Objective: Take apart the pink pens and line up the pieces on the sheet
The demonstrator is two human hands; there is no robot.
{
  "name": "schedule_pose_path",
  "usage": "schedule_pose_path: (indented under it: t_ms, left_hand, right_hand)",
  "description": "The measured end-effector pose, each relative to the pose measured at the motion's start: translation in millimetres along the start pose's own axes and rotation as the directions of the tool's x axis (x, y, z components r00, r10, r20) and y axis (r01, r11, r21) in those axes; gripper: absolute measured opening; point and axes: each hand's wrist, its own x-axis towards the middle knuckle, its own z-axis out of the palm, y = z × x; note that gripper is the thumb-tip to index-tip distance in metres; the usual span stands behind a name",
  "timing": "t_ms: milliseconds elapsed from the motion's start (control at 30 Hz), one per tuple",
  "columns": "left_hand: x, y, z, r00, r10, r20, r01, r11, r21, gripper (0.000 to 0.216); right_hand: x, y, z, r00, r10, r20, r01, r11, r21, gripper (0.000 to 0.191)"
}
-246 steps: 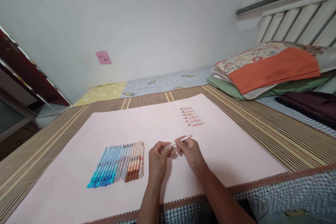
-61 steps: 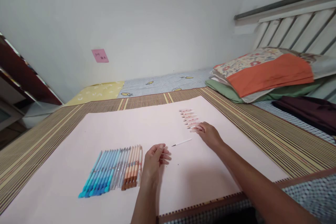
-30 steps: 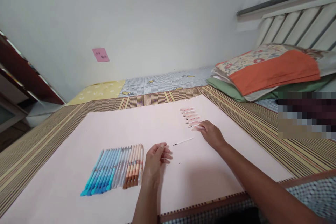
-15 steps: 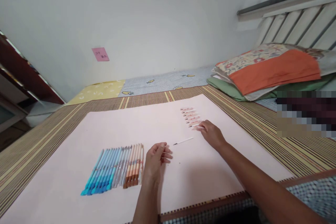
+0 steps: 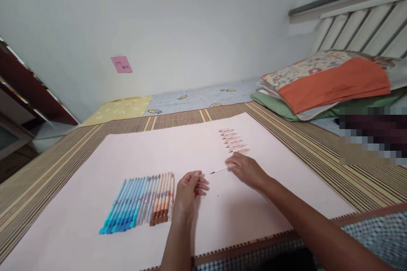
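Pink sticky note on the wall, folded bedding beside a striped mat.

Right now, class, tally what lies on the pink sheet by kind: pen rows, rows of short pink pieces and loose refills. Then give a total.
Pen row: 1
Row of short pink pieces: 1
Loose refill: 1
Total: 3
The single pens lie too close together to count.

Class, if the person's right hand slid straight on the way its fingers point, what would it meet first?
The thin white refill lying on the pink sheet, just at the fingertips of the right hand; whether they touch it is unclear.
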Motion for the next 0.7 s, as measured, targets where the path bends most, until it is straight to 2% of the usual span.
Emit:
schedule_pose_path:
  t_ms: [100, 300, 500, 700]
  left_hand:
    - [3, -3, -2, 1.000, 0.006, 0.010, -0.006, 1.000, 0.001, 0.046]
    - [5, -5, -5, 1.000, -0.001, -0.006, 0.001, 1.000, 0.004, 0.049]
    - [1, 0, -3, 1.000, -0.010, -0.006, 0.010, 1.000, -0.002, 0.047]
    - [1, 0, -2, 1.000, -0.008, -0.005, 0.008, 1.000, -0.007, 0.047]
  right_hand:
    - [-3, -16, 7, 0.992, -0.019, 0.124, 0.031, 0.995, -0.091, 0.017]
    - [-8, -20, 12, 0.990, 0.003, 0.138, 0.027, 0.975, -0.219, 0.009]
    - [-15, 4, -9, 0.991, 0.014, 0.133, 0.025, 0.958, -0.285, 0.010]
    - [-14, 36, -29, 0.999, 0.049, 0.006, -0.046, 0.969, -0.244, 0.013]
